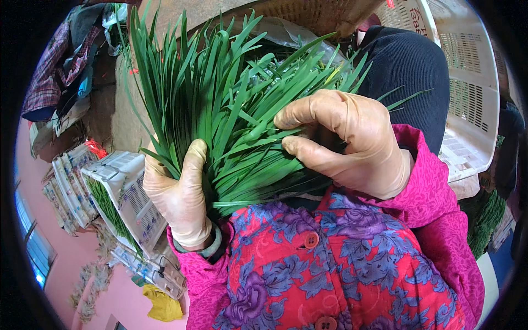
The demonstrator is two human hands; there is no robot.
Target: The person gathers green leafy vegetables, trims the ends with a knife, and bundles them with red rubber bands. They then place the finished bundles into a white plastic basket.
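A thick bunch of green flat-leaved chives [206, 82] fans out in front of my chest, leaf tips pointing away from me. My left hand [177, 189], in a pale thin glove, is shut around the left part of the bunch, with the thumb across the front. On the right, my gloved right hand [350, 140] reaches into the leaves. Its thumb and forefinger tips are slightly apart, and a leaf passes between them. Whether they pinch that leaf cannot be told. The remaining right fingers are mostly hidden behind the hand.
Beyond the bunch lie clear plastic film [284, 31] and a brown board [198, 14]. A white plastic crate [470, 95] stands at right, beside my dark-trousered knee [408, 74]. Several crates at left include one [138, 202] holding greens. A yellow cloth [163, 303] lies lower left.
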